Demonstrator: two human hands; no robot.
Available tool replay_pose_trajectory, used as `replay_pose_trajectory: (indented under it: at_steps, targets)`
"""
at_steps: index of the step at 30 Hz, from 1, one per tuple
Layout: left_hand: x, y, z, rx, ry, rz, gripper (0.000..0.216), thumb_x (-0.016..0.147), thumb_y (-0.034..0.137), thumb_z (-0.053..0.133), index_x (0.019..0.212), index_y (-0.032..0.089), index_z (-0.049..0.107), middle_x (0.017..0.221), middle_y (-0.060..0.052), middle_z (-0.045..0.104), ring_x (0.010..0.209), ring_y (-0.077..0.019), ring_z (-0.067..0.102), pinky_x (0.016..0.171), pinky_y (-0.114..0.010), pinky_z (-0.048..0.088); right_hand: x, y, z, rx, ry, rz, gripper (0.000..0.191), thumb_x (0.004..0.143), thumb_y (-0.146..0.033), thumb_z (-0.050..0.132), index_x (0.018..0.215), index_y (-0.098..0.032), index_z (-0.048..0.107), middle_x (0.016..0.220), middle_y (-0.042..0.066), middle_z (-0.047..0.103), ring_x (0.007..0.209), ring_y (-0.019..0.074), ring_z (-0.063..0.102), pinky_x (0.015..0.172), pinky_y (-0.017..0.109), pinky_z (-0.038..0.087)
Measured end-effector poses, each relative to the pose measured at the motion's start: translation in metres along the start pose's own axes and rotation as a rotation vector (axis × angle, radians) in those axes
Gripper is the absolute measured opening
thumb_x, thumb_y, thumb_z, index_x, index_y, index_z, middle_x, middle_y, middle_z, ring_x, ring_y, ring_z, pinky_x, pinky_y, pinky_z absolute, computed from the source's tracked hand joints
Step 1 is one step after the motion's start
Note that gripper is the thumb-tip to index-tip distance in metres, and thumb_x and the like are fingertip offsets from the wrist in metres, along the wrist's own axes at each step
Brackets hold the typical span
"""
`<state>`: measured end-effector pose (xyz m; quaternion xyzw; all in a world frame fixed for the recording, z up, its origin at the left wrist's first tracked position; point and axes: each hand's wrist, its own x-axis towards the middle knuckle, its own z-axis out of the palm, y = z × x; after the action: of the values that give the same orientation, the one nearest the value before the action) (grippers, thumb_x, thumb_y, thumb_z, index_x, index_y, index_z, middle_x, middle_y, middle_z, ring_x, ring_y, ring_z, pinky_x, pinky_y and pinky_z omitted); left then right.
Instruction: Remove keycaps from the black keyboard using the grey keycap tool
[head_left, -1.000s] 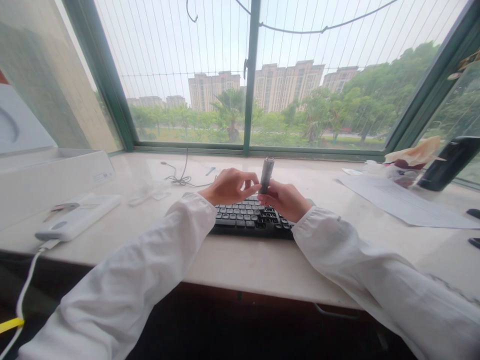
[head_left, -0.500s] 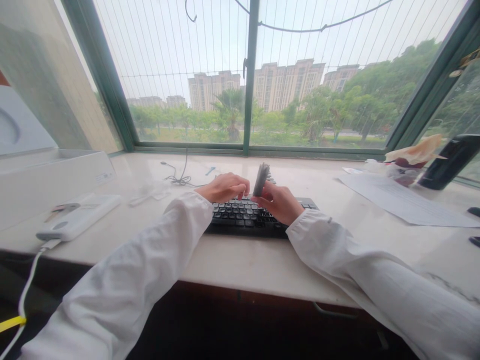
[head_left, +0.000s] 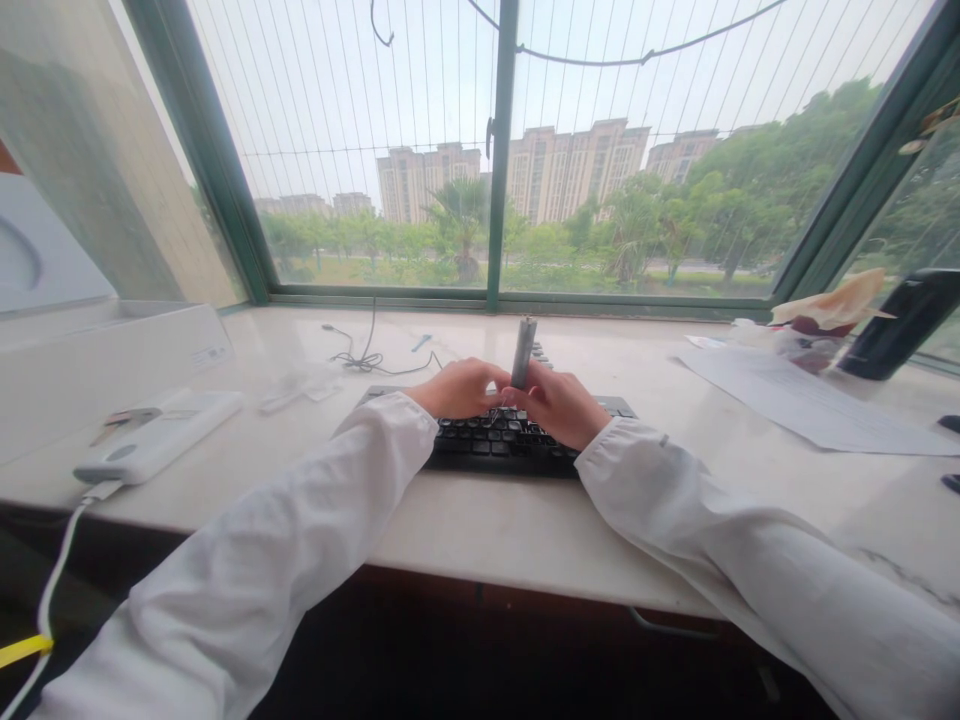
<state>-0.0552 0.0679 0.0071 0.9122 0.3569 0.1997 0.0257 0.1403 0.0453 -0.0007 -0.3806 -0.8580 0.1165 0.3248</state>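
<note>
A black keyboard [head_left: 495, 448] lies on the pale stone counter [head_left: 480, 520] in front of the window. My right hand [head_left: 559, 403] is closed around a slim grey stick-shaped tool [head_left: 522, 351], held upright with its lower end down among the keys. My left hand [head_left: 459, 388] rests on the keyboard right beside the tool, fingers curled and pinched at its lower end. What the fingertips press on is hidden. Both arms wear white sleeves.
A white power bank [head_left: 156, 436] with a cable lies at the left, next to a white box [head_left: 97, 350]. A thin cable [head_left: 367, 358] lies behind the keyboard. Paper sheets [head_left: 810, 405], a dark bottle [head_left: 896, 325] and crumpled wrapping sit at the right.
The grey tool went from upright to tilted and back to upright. My left hand dropped onto the keys, then closed in against the tool's lower end beside my right hand.
</note>
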Motion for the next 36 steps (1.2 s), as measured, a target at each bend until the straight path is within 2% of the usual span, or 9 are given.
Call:
replay_pose_trajectory:
  at_steps: [3,6,10,13,17,23,28,33,36]
  targets:
    - [0.000,0.003,-0.003,0.006,-0.023,-0.050,0.035,0.091,0.043,0.044,0.086,0.020,0.070,0.075,0.000,0.069,0.066,-0.0128,0.057,0.059,-0.021,0.036,0.000,0.000,-0.002,-0.065,0.011,0.042,0.021,0.088,-0.040,0.053,0.091,-0.019,0.055,0.069,0.001,0.064,0.062,0.0159,0.060,0.060,0.026,0.040]
    - [0.000,0.010,-0.011,-0.036,-0.084,-0.080,0.041,0.092,0.045,0.041,0.079,0.019,0.068,0.071,0.000,0.067,0.062,-0.0127,0.056,0.058,-0.022,0.034,0.000,0.001,-0.003,-0.067,0.012,0.083,0.023,0.088,-0.042,0.051,0.090,-0.019,0.055,0.071,0.002,0.065,0.061,0.0161,0.060,0.059,0.026,0.041]
    - [-0.002,0.017,-0.022,-0.125,-0.131,-0.053,0.040,0.093,0.044,0.040,0.086,0.019,0.070,0.071,0.001,0.067,0.061,-0.0117,0.056,0.060,-0.022,0.035,-0.001,0.001,-0.005,0.018,0.032,0.109,0.023,0.089,-0.042,0.050,0.089,-0.020,0.055,0.075,0.002,0.067,0.061,0.0155,0.061,0.058,0.026,0.044]
    - [-0.004,0.019,-0.026,-0.131,-0.122,0.000,0.041,0.093,0.048,0.041,0.096,0.021,0.071,0.074,0.001,0.068,0.062,-0.0116,0.056,0.060,-0.022,0.035,-0.001,0.000,-0.006,0.119,0.051,0.125,0.020,0.088,-0.040,0.052,0.089,-0.020,0.054,0.069,0.001,0.066,0.059,0.0158,0.063,0.056,0.026,0.047]
    - [-0.003,0.017,-0.025,-0.075,-0.107,0.018,0.047,0.091,0.056,0.042,0.094,0.019,0.072,0.077,-0.002,0.069,0.064,-0.0121,0.056,0.058,-0.022,0.034,0.001,0.000,-0.006,0.339,0.073,0.189,0.019,0.085,-0.038,0.056,0.085,-0.019,0.052,0.067,0.002,0.064,0.057,0.0168,0.064,0.055,0.029,0.052]
    - [-0.001,0.014,-0.015,-0.034,-0.073,0.047,0.037,0.083,0.054,0.056,0.097,0.021,0.068,0.086,-0.001,0.070,0.065,-0.0111,0.058,0.059,-0.021,0.034,0.007,0.002,-0.008,0.697,0.028,0.290,0.022,0.082,-0.037,0.061,0.078,-0.016,0.058,0.073,0.006,0.067,0.063,0.0176,0.066,0.065,0.033,0.058]
    - [0.000,0.015,-0.009,0.028,-0.016,0.027,0.035,0.083,0.053,0.056,0.085,0.019,0.066,0.075,0.000,0.067,0.060,-0.0105,0.055,0.058,-0.022,0.033,0.007,0.001,-0.008,0.842,0.028,0.326,0.021,0.078,-0.035,0.068,0.077,-0.015,0.061,0.077,0.008,0.070,0.074,0.0205,0.069,0.074,0.035,0.058]
    - [-0.001,0.014,-0.009,0.040,0.006,-0.004,0.036,0.082,0.052,0.057,0.083,0.019,0.070,0.069,0.000,0.066,0.058,-0.0107,0.055,0.058,-0.022,0.034,0.006,0.003,-0.006,0.850,0.040,0.347,0.027,0.073,-0.038,0.074,0.081,-0.016,0.063,0.081,0.007,0.071,0.079,0.0204,0.069,0.080,0.035,0.057]
    - [-0.001,0.013,-0.008,-0.003,-0.005,0.003,0.030,0.083,0.047,0.058,0.088,0.021,0.073,0.072,0.000,0.069,0.058,-0.0102,0.056,0.058,-0.021,0.035,0.005,0.006,-0.007,0.737,0.019,0.307,0.035,0.070,-0.047,0.075,0.082,-0.017,0.062,0.078,0.004,0.068,0.072,0.0174,0.066,0.072,0.033,0.057]
